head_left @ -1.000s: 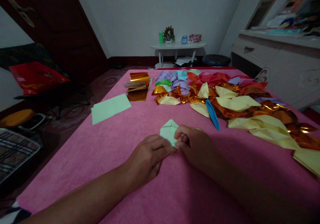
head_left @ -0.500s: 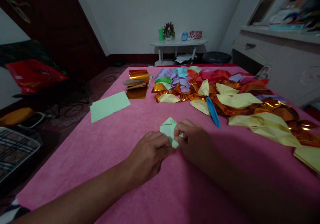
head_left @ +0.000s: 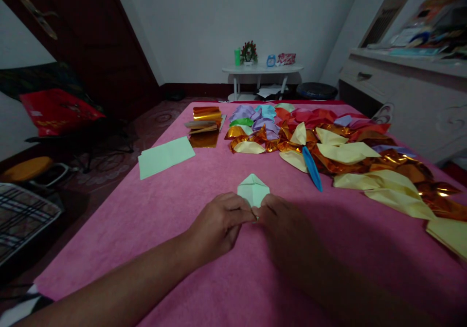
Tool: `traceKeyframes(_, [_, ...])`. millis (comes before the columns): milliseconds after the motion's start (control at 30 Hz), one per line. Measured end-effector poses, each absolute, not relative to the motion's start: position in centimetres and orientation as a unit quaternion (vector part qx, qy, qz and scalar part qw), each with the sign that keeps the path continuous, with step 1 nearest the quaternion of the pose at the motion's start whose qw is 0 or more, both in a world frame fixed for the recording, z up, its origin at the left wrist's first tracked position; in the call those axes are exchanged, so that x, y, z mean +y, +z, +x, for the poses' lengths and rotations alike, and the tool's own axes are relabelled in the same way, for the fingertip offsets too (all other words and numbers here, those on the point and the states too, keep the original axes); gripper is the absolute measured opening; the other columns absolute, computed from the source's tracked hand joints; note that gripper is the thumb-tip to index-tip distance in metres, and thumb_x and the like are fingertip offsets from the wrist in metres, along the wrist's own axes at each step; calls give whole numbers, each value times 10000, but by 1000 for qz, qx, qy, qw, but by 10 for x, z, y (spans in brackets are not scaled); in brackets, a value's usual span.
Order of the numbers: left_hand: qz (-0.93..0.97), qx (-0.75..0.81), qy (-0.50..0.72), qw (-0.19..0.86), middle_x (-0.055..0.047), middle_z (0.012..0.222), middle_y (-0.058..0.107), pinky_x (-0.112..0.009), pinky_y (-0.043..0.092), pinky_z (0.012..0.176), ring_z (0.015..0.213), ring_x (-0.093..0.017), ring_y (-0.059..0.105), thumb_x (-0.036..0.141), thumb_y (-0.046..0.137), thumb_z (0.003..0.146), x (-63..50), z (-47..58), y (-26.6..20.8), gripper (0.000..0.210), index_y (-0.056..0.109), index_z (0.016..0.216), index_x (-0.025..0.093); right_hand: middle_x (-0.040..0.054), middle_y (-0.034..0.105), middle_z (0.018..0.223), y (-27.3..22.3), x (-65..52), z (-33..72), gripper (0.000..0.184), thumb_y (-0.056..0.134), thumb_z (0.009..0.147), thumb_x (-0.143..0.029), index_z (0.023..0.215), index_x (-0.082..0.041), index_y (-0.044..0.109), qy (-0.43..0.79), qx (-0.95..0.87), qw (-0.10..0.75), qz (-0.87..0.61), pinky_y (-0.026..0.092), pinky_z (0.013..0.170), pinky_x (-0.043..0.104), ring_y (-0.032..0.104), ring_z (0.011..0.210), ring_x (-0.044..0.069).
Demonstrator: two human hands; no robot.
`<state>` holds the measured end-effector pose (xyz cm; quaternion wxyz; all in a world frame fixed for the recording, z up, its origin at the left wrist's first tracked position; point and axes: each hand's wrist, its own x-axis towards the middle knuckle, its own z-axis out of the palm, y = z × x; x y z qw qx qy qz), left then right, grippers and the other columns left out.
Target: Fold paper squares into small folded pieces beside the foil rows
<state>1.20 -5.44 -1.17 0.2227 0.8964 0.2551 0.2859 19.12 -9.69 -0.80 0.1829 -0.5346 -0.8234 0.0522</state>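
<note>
A small sheet of pale green paper [head_left: 253,190] lies on the pink cloth, its far corners folded in to a point. My left hand [head_left: 224,220] pinches its near left edge, the fingers pressed together. From the other side my right hand [head_left: 282,225] grips the near right edge, so that both hands meet at the near end. The near part of the paper is mostly hidden under my fingers. To the left, a stack of flat pale green sheets [head_left: 167,157] lies by itself.
Behind the green sheets sits a pile of gold foil sheets [head_left: 204,139]. Folded paper pieces, gold, red and purple, spread over the right side, with yellow ones [head_left: 346,152] and a blue one [head_left: 312,169] nearest. A white side table [head_left: 262,68] stands by the wall.
My right hand has moved down from the paper's right side to its near edge, beside my left hand. More of the folded far part now shows. The view has shifted slightly.
</note>
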Motion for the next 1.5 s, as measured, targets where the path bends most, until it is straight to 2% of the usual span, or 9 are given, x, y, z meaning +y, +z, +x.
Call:
traceKeyframes(133, [849, 290, 326, 300, -58, 860, 672, -285, 492, 730, 808, -153, 606, 128, 562, 842, -48, 11, -12, 187, 697, 956, 188, 34, 557, 741, -6, -90, 196, 193, 484, 801, -32, 684, -165, 560, 160, -779, 233, -560, 352, 602, 269, 505, 674, 153])
traceKeyframes(300, [813, 357, 323, 328, -44, 819, 630, -259, 487, 697, 766, -138, 595, 114, 623, 800, -44, 15, -9, 90, 701, 794, 158, 21, 561, 720, -6, -87, 199, 162, 530, 754, -31, 663, -164, 548, 200, -758, 271, -558, 355, 598, 257, 517, 672, 147])
traceKeyframes(833, [823, 344, 315, 324, -22, 745, 580, -239, 443, 644, 717, -126, 560, 108, 619, 800, -33, 27, -14, 129, 651, 680, 143, 5, 529, 706, -8, -85, 202, 172, 515, 761, -46, 639, -167, 514, 228, -761, 275, -541, 324, 581, 244, 492, 656, 131])
traceKeyframes(1133, [834, 365, 311, 272, -24, 767, 616, -279, 439, 701, 768, -156, 559, 198, 635, 811, -33, 26, -13, 132, 654, 685, 163, 8, 526, 711, -8, -83, 201, 170, 507, 755, -36, 647, -168, 507, 230, -765, 268, -539, 316, 593, 252, 483, 669, 137])
traceKeyframes(1300, [837, 368, 295, 277, -14, 757, 623, -270, 426, 713, 767, -146, 563, 174, 630, 813, -32, 28, -13, 134, 647, 680, 163, -3, 513, 691, -8, -83, 201, 181, 509, 753, -40, 631, -171, 486, 232, -762, 269, -541, 303, 581, 251, 470, 651, 128])
traceKeyframes(1500, [849, 398, 256, 236, -13, 754, 625, -275, 409, 721, 783, -158, 552, 198, 642, 807, -33, 32, -8, 135, 640, 675, 167, -1, 520, 694, -8, -84, 201, 180, 499, 759, -38, 636, -169, 491, 237, -760, 263, -545, 306, 582, 253, 469, 651, 126])
